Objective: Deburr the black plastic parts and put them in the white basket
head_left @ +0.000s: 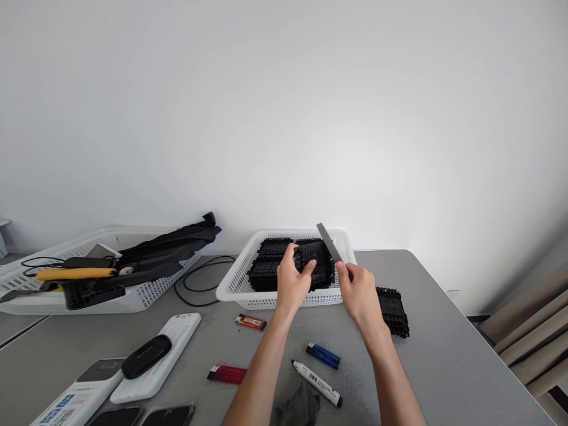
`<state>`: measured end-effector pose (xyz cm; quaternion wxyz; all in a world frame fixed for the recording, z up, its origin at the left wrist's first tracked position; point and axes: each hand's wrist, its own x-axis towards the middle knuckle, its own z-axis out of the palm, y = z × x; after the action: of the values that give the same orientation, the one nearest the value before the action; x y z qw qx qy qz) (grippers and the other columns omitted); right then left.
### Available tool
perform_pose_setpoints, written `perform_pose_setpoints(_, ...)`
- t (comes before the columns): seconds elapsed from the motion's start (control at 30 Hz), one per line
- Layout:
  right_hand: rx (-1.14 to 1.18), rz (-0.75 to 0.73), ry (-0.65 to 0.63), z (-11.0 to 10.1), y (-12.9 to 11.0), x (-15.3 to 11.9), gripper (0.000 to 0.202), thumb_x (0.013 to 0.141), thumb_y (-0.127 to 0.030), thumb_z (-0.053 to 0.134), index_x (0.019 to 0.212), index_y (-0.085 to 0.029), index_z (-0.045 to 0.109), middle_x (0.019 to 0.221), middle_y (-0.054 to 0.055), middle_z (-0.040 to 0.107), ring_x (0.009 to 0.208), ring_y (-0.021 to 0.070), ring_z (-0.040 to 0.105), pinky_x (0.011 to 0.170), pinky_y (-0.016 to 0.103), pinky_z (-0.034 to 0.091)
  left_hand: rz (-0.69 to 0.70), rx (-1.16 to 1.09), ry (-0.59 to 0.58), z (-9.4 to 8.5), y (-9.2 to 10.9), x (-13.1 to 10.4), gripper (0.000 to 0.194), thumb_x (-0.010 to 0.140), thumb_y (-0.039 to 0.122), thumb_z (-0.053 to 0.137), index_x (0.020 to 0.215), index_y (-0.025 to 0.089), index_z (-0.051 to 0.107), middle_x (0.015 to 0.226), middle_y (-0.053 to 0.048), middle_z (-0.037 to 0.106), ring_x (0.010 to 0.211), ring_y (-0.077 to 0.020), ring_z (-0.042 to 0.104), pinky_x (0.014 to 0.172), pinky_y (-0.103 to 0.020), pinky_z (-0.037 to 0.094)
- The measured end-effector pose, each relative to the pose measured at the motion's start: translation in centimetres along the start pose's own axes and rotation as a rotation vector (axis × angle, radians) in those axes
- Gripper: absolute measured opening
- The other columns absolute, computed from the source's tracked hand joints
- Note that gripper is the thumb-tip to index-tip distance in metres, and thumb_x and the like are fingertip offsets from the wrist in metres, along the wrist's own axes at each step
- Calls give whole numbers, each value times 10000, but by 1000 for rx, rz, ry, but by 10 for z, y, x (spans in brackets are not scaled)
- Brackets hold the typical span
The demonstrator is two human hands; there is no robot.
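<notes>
My left hand (pixel 293 281) grips a black plastic part (pixel 309 254) with toothed edges, thumb on its near face, over the white basket (pixel 228 287). In my right hand (pixel 358 293) is a flat grey metal strip that looks like a file (pixel 328 240), slanting up and left. Its lower end is hidden in my fingers. The strip is close to the part's right edge; whether they touch I cannot tell. Stacks of similar black parts (pixel 264 269) fill much of the basket. Another small stack (pixel 393 310) lies on the table beyond my right wrist.
Left stands a second white basket (pixel 133 302) with black items and a yellow-handled tool (pixel 76 273). In front lie an orange lighter (pixel 251 322), a blue lighter (pixel 323 355), a red lighter (pixel 228 374), a marker (pixel 316 383) and a dark cloth (pixel 299 407). A wall rises behind.
</notes>
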<state>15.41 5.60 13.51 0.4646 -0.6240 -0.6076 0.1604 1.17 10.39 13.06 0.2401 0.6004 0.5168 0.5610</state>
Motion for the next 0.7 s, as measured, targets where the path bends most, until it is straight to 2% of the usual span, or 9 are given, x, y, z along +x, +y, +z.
perform_pose_setpoints(0.07, 14, -27, -33, 1, 0, 0, 469, 971, -481, 368, 583, -217, 374, 519, -2, 416, 493, 139, 288, 529, 295, 186, 17, 3, -6, 0, 1, 0, 238, 773, 288, 628, 977, 219, 528, 770, -9, 630, 650, -186, 570, 589, -272, 394)
perform_pose_setpoints(0.2, 3, 28, 33, -1, 2, 1, 466, 972, -483, 361, 587, -221, 364, 509, -6, 390, 497, 140, 273, 524, 296, 184, 5, -3, 1, 1, 2, 0, 228, 767, 264, 627, 967, 216, 529, 761, -5, 622, 664, -187, 579, 604, -268, 399)
perform_pose_setpoints(0.27, 57, 26, 22, -2, 2, 0, 479, 975, -500, 349, 588, -219, 340, 514, -12, 372, 506, 134, 279, 519, 287, 192, -4, -12, -7, 1, 2, -1, 229, 763, 253, 627, 964, 217, 523, 776, -6, 622, 691, -192, 588, 621, -271, 407)
perform_pose_setpoints(0.3, 103, 15, -20, -2, 1, 0, 486, 974, -515, 345, 591, -216, 337, 520, -16, 366, 509, 130, 287, 514, 280, 198, 2, -17, -13, 1, 3, -1, 225, 763, 251, 628, 958, 217, 521, 782, -5, 621, 699, -191, 586, 631, -273, 411)
perform_pose_setpoints(0.43, 289, 1, -317, 2, -4, -3, 512, 957, -579, 356, 607, -205, 370, 533, -27, 358, 498, 115, 332, 479, 251, 219, 48, -24, -27, 1, 7, -2, 190, 756, 202, 608, 925, 221, 521, 737, 23, 583, 688, -176, 547, 632, -262, 395)
perform_pose_setpoints(0.5, 310, 15, -378, 4, -4, -4, 513, 951, -584, 365, 608, -203, 379, 530, -29, 360, 495, 113, 343, 470, 245, 222, 59, -33, -25, 0, 8, -2, 194, 749, 173, 593, 922, 222, 522, 729, 31, 570, 695, -170, 536, 633, -256, 388)
perform_pose_setpoints(0.7, 223, 7, -292, 3, 0, -1, 513, 955, -572, 357, 602, -200, 377, 534, -29, 356, 519, 113, 321, 486, 245, 220, 68, -14, -7, -1, 7, -2, 185, 775, 226, 619, 928, 214, 516, 777, 16, 602, 714, -176, 570, 658, -271, 410)
